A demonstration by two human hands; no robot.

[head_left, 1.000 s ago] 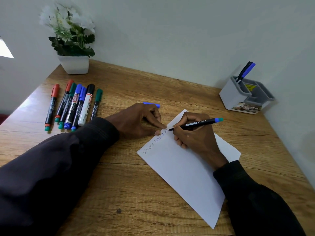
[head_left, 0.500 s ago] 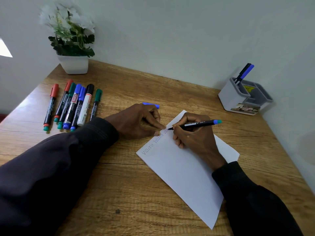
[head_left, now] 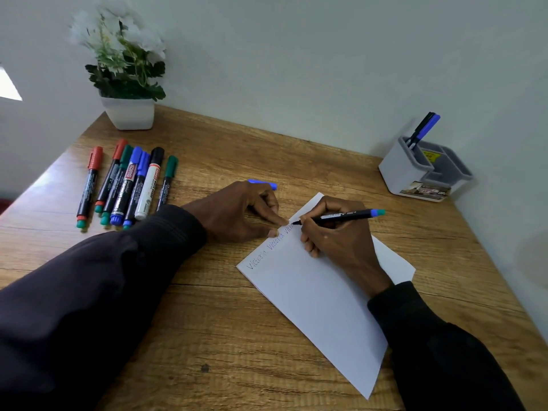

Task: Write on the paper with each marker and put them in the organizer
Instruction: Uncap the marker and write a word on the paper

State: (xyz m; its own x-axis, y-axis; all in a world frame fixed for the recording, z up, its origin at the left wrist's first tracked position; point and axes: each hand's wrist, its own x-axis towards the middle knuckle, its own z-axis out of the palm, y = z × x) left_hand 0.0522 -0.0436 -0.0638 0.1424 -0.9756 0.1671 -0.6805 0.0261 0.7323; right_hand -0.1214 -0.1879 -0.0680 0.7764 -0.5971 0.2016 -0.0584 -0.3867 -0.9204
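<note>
Wood-grain desk (head_left: 222, 336) with white paper (head_left: 320, 298), pale walls (head_left: 296, 54), potted plant (head_left: 127, 84) behind.

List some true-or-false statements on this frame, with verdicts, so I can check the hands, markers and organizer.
1. The right hand holds a marker with its tip on the paper. True.
2. The organizer is empty. False: upright markers stand in it.
3. Seven loose markers lie in a row on the left of the desk. True.
4. The left hand rests on that row. False: its fingertips press the paper's edge.
5. The plant stands beside the organizer. False: it is at the desk's far-left corner, and the organizer is on the far right.
</note>
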